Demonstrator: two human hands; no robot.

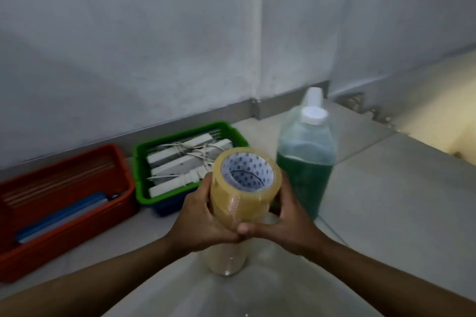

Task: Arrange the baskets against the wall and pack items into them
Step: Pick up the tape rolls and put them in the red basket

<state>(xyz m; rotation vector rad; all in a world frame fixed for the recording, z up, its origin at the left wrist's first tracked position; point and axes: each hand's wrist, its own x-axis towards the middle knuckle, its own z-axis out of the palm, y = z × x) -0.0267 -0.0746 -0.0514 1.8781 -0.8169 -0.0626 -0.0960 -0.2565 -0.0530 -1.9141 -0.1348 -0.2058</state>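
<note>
Holding the stack of tape rolls [244, 188] between both palms, we have the left hand [203, 219] wrapped around one side and the right hand [286, 224] cupped around the other, thumbs meeting in front, so both hands are clamped on the stack. It hangs clear of the floor, tilted so its printed core faces us. Just beyond the stack and to its left sits the green basket [144, 162], already holding white power strips [180, 165] with tangled cords; farther left of the stack lies the red basket [77, 188] with a blue flat item [61, 216] inside. Both baskets sit close along the wall [154, 46]. Right of the stack stands a bottle of green liquid [306, 162]. We judge the rolls are only loosely stacked, so we should keep even pressure on both sides, hold them level, and lower them into free basket space without catching the cords.
</note>
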